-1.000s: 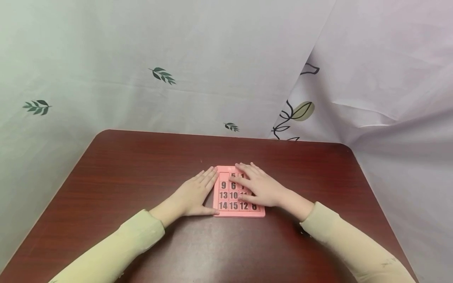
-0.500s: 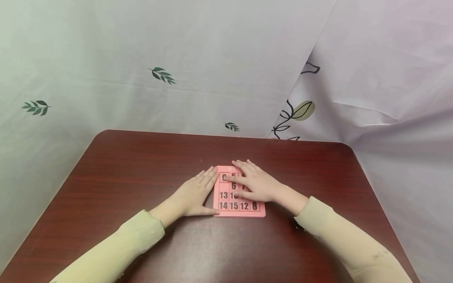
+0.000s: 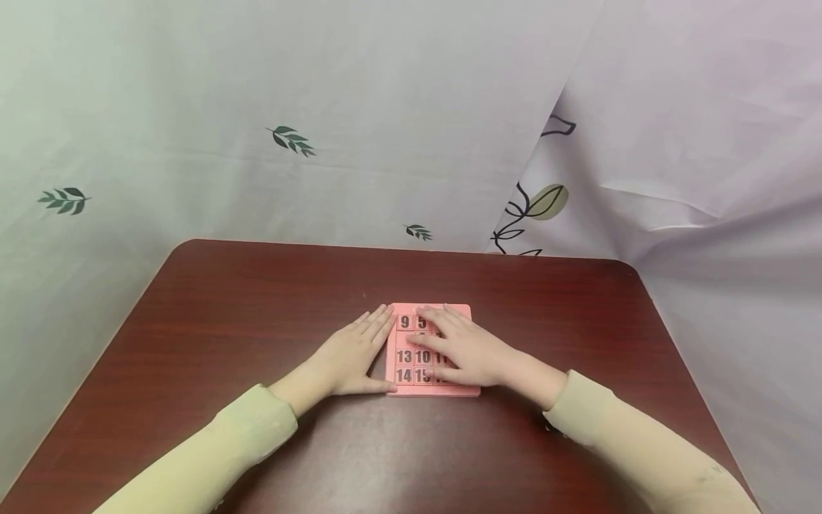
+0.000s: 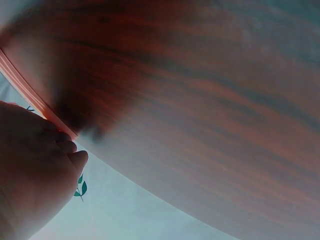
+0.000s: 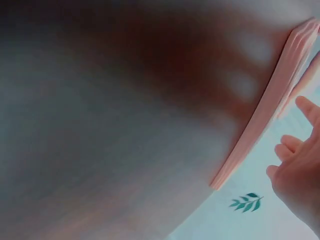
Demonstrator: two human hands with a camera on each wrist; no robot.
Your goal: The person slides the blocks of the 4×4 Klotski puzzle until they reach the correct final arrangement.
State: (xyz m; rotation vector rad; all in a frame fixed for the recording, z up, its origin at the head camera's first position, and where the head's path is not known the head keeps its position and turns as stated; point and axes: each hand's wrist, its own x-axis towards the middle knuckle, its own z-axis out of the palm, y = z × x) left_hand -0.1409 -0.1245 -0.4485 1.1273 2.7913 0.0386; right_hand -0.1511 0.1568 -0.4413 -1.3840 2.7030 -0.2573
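Note:
A pink sliding number puzzle point(image 3: 433, 391) lies flat on the table in the head view. Its tile 9 point(image 3: 404, 322) sits at the top left, beside the 5, with a gap below the 9. Straight fingers of my left hand point(image 3: 349, 357) rest along the puzzle's left edge, and the thumb touches the near left corner. My right hand point(image 3: 472, 353) is spread over the right side, its index fingertip near the gap and tile 6. It hides most of the right-hand tiles. Both wrist views show the puzzle's side edge point(image 5: 265, 110) close to the fingers.
The dark red-brown wooden table point(image 3: 257, 300) has rounded far corners. Behind it hangs a pale curtain point(image 3: 359, 93) with leaf prints. Light sleeves point(image 3: 218, 442) cover both forearms.
Tile 9 has slid away from me, from the second row to the top left, so the gap is now below it. My right hand went left, then shifted slightly nearer. My left hand stayed put.

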